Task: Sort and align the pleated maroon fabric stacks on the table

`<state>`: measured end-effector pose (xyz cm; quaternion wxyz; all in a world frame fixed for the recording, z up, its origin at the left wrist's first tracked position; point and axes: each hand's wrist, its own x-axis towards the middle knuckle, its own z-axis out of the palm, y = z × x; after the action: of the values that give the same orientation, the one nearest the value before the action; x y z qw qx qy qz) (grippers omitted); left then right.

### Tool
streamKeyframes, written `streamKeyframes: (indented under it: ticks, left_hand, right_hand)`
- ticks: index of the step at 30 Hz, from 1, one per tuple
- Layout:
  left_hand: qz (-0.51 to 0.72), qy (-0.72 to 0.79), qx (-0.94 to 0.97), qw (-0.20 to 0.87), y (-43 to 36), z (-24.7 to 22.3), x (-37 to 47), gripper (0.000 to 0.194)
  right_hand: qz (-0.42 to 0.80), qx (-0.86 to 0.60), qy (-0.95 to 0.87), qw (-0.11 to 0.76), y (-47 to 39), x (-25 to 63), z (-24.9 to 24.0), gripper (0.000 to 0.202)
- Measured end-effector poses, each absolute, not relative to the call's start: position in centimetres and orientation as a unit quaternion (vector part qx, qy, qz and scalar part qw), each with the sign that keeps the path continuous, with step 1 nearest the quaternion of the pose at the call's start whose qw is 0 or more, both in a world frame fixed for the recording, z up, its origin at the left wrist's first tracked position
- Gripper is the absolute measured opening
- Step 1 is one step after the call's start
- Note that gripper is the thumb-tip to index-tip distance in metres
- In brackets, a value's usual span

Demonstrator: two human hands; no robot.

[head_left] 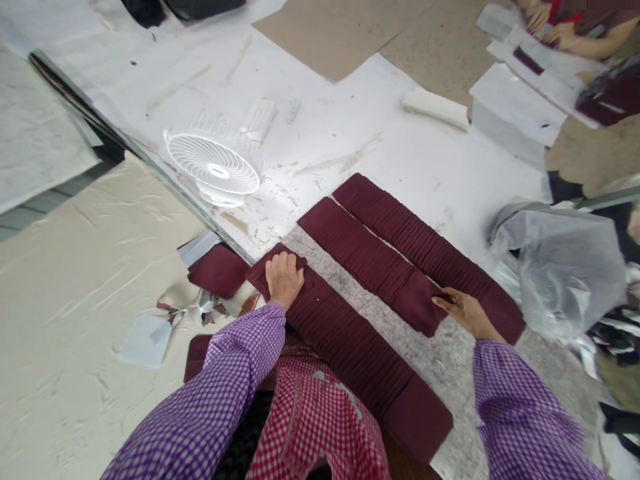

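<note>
- My right hand point(465, 310) pinches the right end of the middle row point(370, 257) of maroon fabric pieces, thumb and forefinger nearly together on the cloth.
- My left hand point(285, 277) rests on the left end of the near row point(355, 337), fingers bent and close together. My thumb is hidden, so I cannot tell whether I pinch a piece there or only press on it.
- I count three maroon rows on the table point(325, 127): these two and the far row point(425, 243). They lie side by side, their pieces overlapping too tightly for me to count.
- The near row follows the table's near edge, its left end at the near left corner. A narrow gap parts the middle row from the far one.
- One white fan point(219, 171) is just inside the left edge, beyond the near row's left end.
- Outside that edge spreads one cream sheet point(75, 333), with one pale paper point(147, 340) and one maroon scrap point(217, 270) among smaller bits.
- One translucent plastic bag point(565, 267) sits toward the right edge, near the far row's right end.
- Toward the far edge lies one white strip point(435, 110).
- Farthest right, beyond the table, I see a co-worker's two hands point(563, 35).
</note>
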<state>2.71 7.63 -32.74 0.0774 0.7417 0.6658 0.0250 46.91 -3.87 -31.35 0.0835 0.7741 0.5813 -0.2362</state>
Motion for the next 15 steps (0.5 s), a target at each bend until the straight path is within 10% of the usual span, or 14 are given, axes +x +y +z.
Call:
streamKeyframes:
  ticks: [15]
  left_hand:
    - [0.025, 0.667, 0.742, 0.065, 7.6, -33.0, 2.7, 0.014]
  right_hand:
    - [-0.126, 0.677, 0.723, 0.052, -0.7, 42.9, -27.7, 0.031]
